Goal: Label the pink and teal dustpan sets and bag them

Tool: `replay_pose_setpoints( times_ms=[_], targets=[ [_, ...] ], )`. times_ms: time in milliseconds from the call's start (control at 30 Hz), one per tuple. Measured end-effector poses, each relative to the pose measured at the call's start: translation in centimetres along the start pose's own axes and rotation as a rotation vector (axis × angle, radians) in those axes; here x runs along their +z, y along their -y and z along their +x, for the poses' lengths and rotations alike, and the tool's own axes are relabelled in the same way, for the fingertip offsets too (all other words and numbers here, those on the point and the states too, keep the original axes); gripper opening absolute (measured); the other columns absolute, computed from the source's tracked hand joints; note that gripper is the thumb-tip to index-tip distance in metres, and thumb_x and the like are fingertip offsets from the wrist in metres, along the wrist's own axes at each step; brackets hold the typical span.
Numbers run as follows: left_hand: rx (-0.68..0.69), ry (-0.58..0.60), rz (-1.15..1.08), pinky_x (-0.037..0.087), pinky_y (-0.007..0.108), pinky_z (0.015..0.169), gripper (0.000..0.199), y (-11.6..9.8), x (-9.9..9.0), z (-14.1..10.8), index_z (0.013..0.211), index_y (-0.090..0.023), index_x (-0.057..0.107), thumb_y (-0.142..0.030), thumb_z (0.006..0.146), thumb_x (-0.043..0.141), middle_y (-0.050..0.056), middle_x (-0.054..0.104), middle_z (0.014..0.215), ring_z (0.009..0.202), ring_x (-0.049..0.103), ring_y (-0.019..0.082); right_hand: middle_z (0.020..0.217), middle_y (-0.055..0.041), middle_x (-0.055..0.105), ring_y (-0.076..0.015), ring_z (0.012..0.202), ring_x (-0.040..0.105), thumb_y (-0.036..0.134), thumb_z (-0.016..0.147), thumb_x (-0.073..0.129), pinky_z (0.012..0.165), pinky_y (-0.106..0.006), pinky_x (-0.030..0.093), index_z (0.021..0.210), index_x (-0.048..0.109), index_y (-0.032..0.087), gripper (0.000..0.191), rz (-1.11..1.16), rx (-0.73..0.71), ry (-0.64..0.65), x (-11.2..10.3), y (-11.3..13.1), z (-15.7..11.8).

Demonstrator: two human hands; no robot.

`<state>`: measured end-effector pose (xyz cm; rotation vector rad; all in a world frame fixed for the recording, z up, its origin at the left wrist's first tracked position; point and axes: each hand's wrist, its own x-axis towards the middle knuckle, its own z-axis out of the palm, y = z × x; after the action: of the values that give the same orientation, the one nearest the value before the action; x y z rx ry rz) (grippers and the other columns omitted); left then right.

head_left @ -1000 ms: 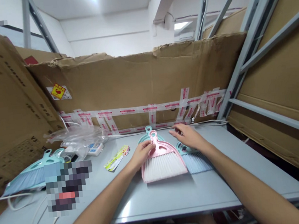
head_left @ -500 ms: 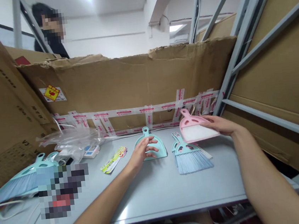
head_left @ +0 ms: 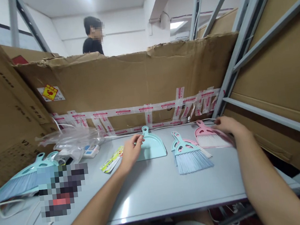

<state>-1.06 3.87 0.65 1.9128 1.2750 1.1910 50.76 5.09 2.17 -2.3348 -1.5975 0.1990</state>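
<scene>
A light green dustpan (head_left: 155,146) lies on the table, its handle towards the back. My left hand (head_left: 131,149) has its fingers curled over the dustpan's left rim and hides that edge. At the right lies a pink dustpan (head_left: 223,133) with a pink brush (head_left: 207,138) with white bristles on it. My right hand (head_left: 227,124) has its fingers bent at this dustpan's upper right rim, the fingertips partly hidden. Between the two dustpans lies a green brush (head_left: 193,158) with blue bristles, overlapping another green brush and a pink brush with pale bristles.
Green-and-white cards (head_left: 112,160) lie left of my left hand. Farther left are a clear plastic bag (head_left: 72,140), a small white box (head_left: 91,151) and a green dustpan-and-brush set (head_left: 25,177). A cardboard wall (head_left: 125,83) closes off the back; a person (head_left: 91,43) stands beyond it.
My right hand has lowered the pink dustpan to the table, farther right. My left hand has shifted left, its spread fingers drawing together. The person behind has moved right.
</scene>
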Motion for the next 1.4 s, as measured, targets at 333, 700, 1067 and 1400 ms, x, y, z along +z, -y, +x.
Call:
replay_pose_setpoints(
  times_ms=[333,700,1067,1400],
  targets=[
    [-0.038,0.067,0.72,0.055,0.039,0.091,0.031,3.4,-1.1,0.9,0.125,-0.022,0.076,-0.037,0.105,0.059,0.013,0.075,0.128,0.107,0.073,0.031,0.09,-0.0061,0.078,-0.0245,0.081,0.069,0.069,0.087,0.076,0.071,-0.032,0.047,0.105,0.078,0.021,0.051,0.281,-0.577,0.064,4.8,12.8,-4.6],
    [0.045,-0.01,0.623,0.051,0.036,0.087,0.027,3.0,-1.6,1.5,0.106,-0.024,0.081,-0.032,0.106,0.055,0.013,0.077,0.122,0.103,0.073,0.03,0.086,-0.0079,0.077,-0.0229,0.077,0.064,0.064,0.094,0.071,0.07,-0.033,0.041,0.097,0.082,0.019,0.046,0.24,-0.653,0.133,7.8,14.6,-5.4],
    [-0.078,-0.097,0.051,0.047,0.034,0.081,0.028,2.7,-1.0,1.3,0.109,-0.024,0.069,-0.049,0.106,0.056,0.006,0.077,0.099,0.092,0.067,0.026,0.079,-0.0017,0.072,-0.0187,0.07,0.062,0.053,0.078,0.083,0.064,-0.03,0.044,0.092,0.076,0.019,0.037,0.401,-0.602,0.249,7.8,14.9,-5.6],
    [-0.262,-0.005,-0.475,0.054,0.032,0.087,0.051,0.8,0.6,0.4,0.13,-0.027,0.078,-0.062,0.093,0.072,0.007,0.08,0.125,0.111,0.069,0.026,0.06,0.0064,0.052,-0.007,0.046,0.04,0.066,0.08,0.091,0.043,-0.022,0.024,0.103,0.082,0.016,0.056,1.02,-0.439,0.605,2.0,12.6,-6.4]
  ],
)
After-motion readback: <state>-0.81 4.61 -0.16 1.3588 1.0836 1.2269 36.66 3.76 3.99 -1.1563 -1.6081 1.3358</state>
